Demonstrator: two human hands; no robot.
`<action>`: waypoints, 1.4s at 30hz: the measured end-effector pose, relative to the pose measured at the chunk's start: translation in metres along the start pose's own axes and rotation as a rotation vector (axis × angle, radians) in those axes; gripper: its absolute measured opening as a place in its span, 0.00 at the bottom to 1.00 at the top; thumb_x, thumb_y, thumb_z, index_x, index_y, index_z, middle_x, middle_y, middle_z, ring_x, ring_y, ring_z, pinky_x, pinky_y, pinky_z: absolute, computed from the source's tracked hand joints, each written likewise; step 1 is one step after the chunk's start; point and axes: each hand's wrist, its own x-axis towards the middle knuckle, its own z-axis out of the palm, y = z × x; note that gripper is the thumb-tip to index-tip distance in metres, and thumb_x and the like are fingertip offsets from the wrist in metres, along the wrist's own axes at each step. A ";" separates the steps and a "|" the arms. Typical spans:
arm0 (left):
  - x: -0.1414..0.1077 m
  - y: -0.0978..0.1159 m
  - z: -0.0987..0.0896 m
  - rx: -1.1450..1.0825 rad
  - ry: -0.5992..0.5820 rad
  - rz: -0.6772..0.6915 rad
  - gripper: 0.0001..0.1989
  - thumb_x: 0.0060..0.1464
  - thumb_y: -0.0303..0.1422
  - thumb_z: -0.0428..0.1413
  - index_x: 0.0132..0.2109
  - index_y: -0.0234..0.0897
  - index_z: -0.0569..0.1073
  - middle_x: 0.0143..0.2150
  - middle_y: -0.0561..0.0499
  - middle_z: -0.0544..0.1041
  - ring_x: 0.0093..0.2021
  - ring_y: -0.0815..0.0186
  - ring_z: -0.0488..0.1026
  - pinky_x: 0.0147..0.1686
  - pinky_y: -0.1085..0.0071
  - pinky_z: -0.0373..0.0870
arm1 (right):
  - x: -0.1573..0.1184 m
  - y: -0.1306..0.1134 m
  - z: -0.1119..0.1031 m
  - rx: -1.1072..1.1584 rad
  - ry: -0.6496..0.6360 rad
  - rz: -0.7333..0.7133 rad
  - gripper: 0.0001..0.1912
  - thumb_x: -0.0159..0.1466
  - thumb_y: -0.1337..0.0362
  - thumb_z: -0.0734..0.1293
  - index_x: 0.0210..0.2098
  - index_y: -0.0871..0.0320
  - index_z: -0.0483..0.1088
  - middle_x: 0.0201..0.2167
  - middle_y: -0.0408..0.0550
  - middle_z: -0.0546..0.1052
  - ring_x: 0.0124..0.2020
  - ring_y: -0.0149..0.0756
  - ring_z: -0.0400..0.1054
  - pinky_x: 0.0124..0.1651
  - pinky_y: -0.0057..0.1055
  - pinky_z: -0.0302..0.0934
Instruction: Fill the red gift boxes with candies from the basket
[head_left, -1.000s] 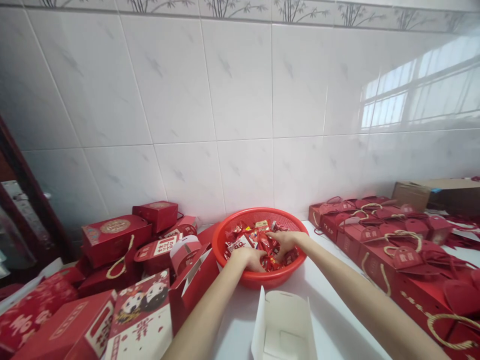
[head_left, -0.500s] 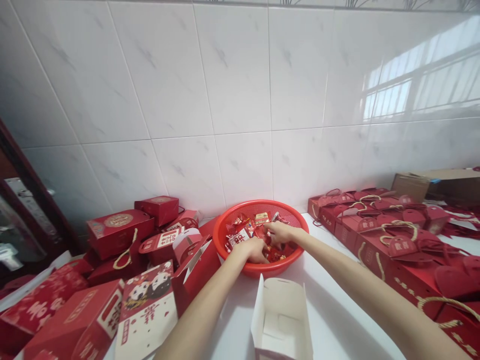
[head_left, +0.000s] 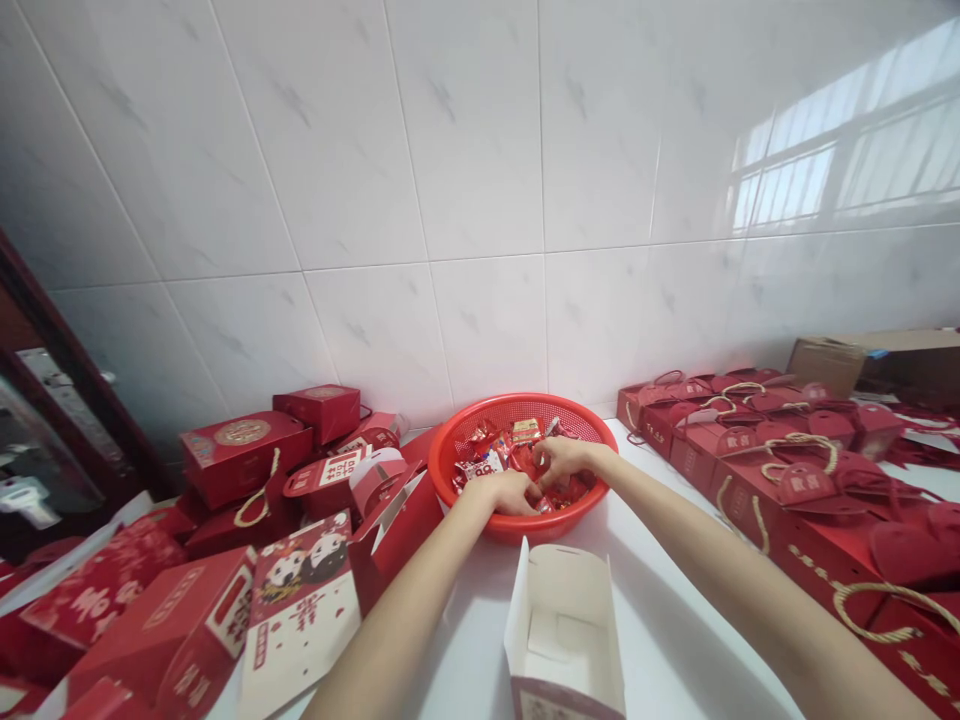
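A round red plastic basket [head_left: 525,527] stands against the wall with red-wrapped sweets [head_left: 527,431] inside. My left hand [head_left: 512,492] reaches over its near rim, fingers bent down at the sweets; whatever lies under the fingertips is too small to make out. On the right of the basket my right hand [head_left: 562,458] has thumb and fingers curled together among the wrappers, and what they pinch is hidden. An open box with a white inside [head_left: 568,610] sits on the white table just in front of the basket, its flaps up.
Red gift boxes [head_left: 244,450] are heaped on the left, beside a flat panda-printed box [head_left: 304,600]. Rows of closed red boxes with rope handles [head_left: 750,450] fill the right. A cardboard carton [head_left: 829,368] lies behind them, and a tiled wall [head_left: 487,150] rises at the back.
My left hand has risen slightly from deeper among the sweets. My right hand has shifted a little and its fingers are more curled. The view has moved slightly.
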 end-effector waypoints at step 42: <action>-0.016 0.000 -0.025 -1.322 0.743 0.024 0.16 0.57 0.43 0.54 0.34 0.33 0.76 0.31 0.52 0.74 0.27 0.72 0.70 0.28 0.76 0.67 | -0.030 0.005 0.014 1.346 0.696 -0.294 0.22 0.37 0.59 0.81 0.27 0.60 0.71 0.22 0.40 0.73 0.19 0.31 0.70 0.22 0.29 0.68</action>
